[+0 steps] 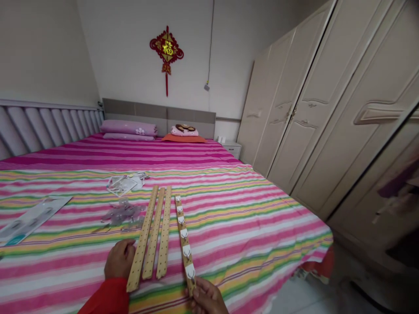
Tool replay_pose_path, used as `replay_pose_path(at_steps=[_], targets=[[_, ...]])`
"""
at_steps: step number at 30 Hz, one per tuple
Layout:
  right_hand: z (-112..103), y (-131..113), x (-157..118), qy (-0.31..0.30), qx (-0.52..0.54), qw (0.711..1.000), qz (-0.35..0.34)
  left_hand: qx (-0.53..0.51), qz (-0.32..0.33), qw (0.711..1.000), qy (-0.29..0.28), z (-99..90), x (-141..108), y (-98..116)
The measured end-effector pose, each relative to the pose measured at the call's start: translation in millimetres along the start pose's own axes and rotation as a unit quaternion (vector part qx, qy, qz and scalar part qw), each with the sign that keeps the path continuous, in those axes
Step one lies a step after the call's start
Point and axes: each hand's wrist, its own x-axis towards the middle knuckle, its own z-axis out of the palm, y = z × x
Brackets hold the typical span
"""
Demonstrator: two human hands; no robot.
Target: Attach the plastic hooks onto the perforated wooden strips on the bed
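My right hand [207, 297] pinches the near end of a wooden strip [181, 226] that carries several white adhesive hooks [186, 251] in a row along its length. To its left lie three bare wooden strips with rows of small holes: a left one [144, 242], a middle one [155, 237] and a right one [164, 235]. Curled into a loose fist, my left hand [119, 259] rests on the bed right beside the left strip's near end. Nothing shows between its fingers. Past that hand is a pile of clear plastic pieces [124, 213].
A striped sheet [248, 244] covers the bed. Clear packaging [127, 183] lies farther back, and a flat packet with hooks [32, 220] is at the left. Folded purple bedding [129, 129] sits by the headboard [140, 111]. Wardrobes [304, 113] stand on the right.
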Motion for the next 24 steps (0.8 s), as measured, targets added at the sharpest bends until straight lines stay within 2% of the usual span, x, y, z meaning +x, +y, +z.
replay_pose_path(at_steps=[4,8,12,15,19,24], targets=[[-14.9,-29.8,-10.5,0.026,-0.006,0.999,-0.027,0.01,-0.008,1.0,-0.006,0.2,-1.1,1.4],[-32.9,-82.1,-18.1,0.071,-0.04,0.994,-0.069,0.032,-0.004,0.999,0.007,2.7,-4.5,4.0],[-61.3,-136.1,-13.7,0.124,-0.091,0.981,-0.118,0.048,-0.005,0.999,0.003,4.9,-4.8,0.9],[-87.0,-165.8,-5.8,0.151,-0.118,0.97,-0.146,0.045,-0.006,0.999,-0.011,5.0,-1.6,-7.1],[-114.6,-190.1,1.2,0.166,-0.127,0.964,-0.163,0.038,-0.023,0.998,-0.045,3.3,2.8,-14.1],[-124.0,-198.5,0.2,0.184,-0.113,0.965,-0.148,0.024,-0.024,0.999,-0.013,0.5,0.6,-4.1]])
